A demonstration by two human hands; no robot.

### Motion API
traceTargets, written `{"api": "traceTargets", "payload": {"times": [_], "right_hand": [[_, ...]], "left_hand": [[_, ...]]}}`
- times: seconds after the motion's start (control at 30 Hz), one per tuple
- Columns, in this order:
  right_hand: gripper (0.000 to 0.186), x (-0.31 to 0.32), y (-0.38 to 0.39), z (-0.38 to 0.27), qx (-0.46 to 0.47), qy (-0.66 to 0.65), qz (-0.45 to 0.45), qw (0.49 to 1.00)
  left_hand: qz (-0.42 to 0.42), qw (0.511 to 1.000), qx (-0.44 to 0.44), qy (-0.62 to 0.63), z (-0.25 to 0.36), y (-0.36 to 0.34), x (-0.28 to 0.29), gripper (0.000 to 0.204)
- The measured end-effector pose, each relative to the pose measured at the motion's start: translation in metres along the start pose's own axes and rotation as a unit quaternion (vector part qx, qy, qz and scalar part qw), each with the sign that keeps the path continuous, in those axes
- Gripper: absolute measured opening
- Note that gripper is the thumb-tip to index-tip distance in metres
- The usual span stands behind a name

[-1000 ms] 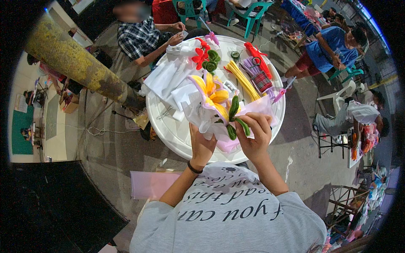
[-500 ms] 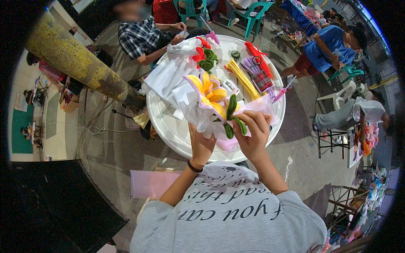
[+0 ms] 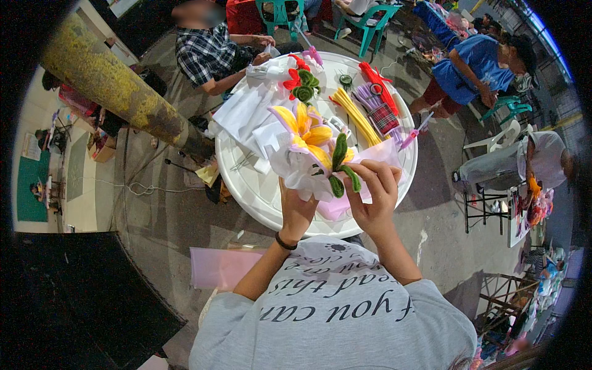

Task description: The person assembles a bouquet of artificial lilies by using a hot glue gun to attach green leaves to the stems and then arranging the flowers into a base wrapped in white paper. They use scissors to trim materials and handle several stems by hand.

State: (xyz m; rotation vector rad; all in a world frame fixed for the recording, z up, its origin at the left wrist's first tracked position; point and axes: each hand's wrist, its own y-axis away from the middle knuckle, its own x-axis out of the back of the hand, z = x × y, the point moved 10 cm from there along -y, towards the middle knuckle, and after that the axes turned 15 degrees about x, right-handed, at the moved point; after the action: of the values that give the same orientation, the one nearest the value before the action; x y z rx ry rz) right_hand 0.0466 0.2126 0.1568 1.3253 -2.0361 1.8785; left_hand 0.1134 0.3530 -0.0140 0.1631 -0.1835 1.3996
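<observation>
A bouquet of yellow, lilac-edged fuzzy flowers (image 3: 302, 129) in crinkled white paper (image 3: 296, 176) is held over the round white table (image 3: 237, 191). My left hand (image 3: 296, 213) grips it from below, fingers mostly behind the paper. My right hand (image 3: 376, 197) pinches a green fuzzy leaf (image 3: 350, 177) at the bouquet's right side. Behind lie red and green fuzzy flowers (image 3: 303, 86), white sheets (image 3: 243, 117), yellow stems (image 3: 354, 117), lilac stems (image 3: 369, 98), a red bundle (image 3: 376, 80), a plaid item (image 3: 382, 120), and two pink glue guns (image 3: 313, 57) (image 3: 410, 139).
A seated person in checked shirt (image 3: 203, 55) is at back left, beside a mottled post (image 3: 123, 98). A standing person in blue (image 3: 468, 68) and someone in grey (image 3: 518, 160) are at the right. Teal chairs (image 3: 370, 24) stand behind; a black panel (image 3: 74, 290) is at lower left.
The bouquet and both my hands have shifted slightly upward, with the flower tilting a little leftward. The people at the right have moved slightly.
</observation>
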Motion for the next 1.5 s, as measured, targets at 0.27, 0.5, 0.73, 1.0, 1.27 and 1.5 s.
{"api": "traceTargets", "payload": {"times": [0.27, 0.5, 0.73, 1.0, 1.27, 1.5], "right_hand": [[0.033, 0.006, -0.001, -0.001, -0.002, 0.027, 0.023, 0.999], [0.031, 0.01, -0.001, 0.0, -0.011, 0.026, 0.036, 0.999], [0.033, 0.008, 0.0, 0.001, -0.003, 0.026, 0.023, 0.999], [0.035, 0.007, 0.001, 0.001, 0.0, 0.026, 0.016, 1.0], [0.035, 0.01, -0.004, -0.003, 0.0, 0.016, 0.022, 1.0], [0.035, 0.011, -0.001, -0.004, 0.008, 0.025, 0.023, 0.999]], "left_hand": [[0.014, 1.0, 0.006, -0.022, -0.011, 0.002, -0.001, 0.055], [0.011, 0.999, -0.01, -0.043, -0.012, 0.001, -0.002, 0.056], [0.038, 0.994, -0.051, -0.093, 0.004, 0.001, 0.003, 0.046], [0.053, 0.989, -0.069, -0.122, 0.013, 0.004, 0.005, 0.043], [0.046, 0.994, -0.064, -0.082, 0.002, 0.0, 0.007, 0.039], [0.06, 0.99, -0.06, -0.108, 0.002, 0.004, 0.007, 0.041]]}}
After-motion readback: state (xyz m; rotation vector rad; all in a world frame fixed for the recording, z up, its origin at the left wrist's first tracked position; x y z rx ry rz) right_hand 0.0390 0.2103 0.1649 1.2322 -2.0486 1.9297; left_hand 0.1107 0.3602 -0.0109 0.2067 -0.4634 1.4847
